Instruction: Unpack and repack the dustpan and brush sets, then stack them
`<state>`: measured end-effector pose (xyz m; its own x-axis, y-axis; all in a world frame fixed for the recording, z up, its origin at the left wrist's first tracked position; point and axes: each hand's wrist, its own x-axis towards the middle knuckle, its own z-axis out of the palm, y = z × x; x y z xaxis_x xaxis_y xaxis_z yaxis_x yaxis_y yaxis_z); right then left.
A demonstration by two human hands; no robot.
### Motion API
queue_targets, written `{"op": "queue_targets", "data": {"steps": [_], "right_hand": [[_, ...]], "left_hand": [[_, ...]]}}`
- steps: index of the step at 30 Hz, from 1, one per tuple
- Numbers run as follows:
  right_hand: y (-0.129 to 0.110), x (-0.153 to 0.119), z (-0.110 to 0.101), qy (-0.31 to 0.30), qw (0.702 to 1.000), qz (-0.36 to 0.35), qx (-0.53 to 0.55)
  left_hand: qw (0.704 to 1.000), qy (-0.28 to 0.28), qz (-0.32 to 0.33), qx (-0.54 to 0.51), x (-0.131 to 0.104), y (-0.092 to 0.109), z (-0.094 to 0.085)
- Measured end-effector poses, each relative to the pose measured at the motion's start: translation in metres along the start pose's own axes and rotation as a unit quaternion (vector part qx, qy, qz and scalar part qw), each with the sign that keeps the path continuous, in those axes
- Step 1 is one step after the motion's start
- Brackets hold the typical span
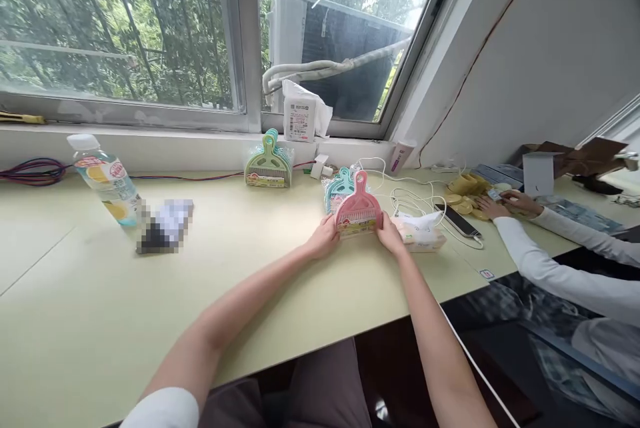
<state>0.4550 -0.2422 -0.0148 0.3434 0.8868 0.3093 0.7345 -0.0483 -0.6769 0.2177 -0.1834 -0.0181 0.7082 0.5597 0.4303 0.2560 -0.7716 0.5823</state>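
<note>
Between my two hands stands a pink mini dustpan and brush set (pixel 359 208) with a printed label, held upright by its sides. My left hand (pixel 324 237) is closed on its left edge, and my right hand (pixel 390 233) grips its right edge. Just behind it are teal dustpan sets (pixel 340 187) in clear wrap, partly hidden by the pink one. Farther left, a stack with a green dustpan set (pixel 269 165) in front stands against the wall below the window.
A drink bottle (pixel 107 178) and a blurred object (pixel 167 225) are at the left. A tissue pack (pixel 420 235), a phone (pixel 457 220) and white cables lie to the right. Beyond them, another person's hands (pixel 493 207) handle yellow items (pixel 467 188).
</note>
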Motion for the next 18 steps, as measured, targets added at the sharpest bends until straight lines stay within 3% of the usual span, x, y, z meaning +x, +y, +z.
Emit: {"op": "queue_targets", "data": {"steps": [3,7,12,18], "right_hand": [[0.010,0.009,0.013,0.074,0.997,0.005,-0.007],[0.023,0.018,0.023,0.117,0.993,-0.016,-0.022],[0.028,0.029,0.027,0.116,0.992,-0.038,-0.040],[0.021,0.050,0.044,0.123,0.991,-0.044,-0.031]], "left_hand": [[0.997,0.000,-0.053,0.056,0.018,-0.008,0.011],[0.987,-0.001,-0.119,0.105,0.032,-0.019,0.014],[0.986,-0.026,-0.149,0.066,0.048,-0.033,0.019],[0.988,0.049,-0.144,0.010,0.071,-0.042,0.028]]}}
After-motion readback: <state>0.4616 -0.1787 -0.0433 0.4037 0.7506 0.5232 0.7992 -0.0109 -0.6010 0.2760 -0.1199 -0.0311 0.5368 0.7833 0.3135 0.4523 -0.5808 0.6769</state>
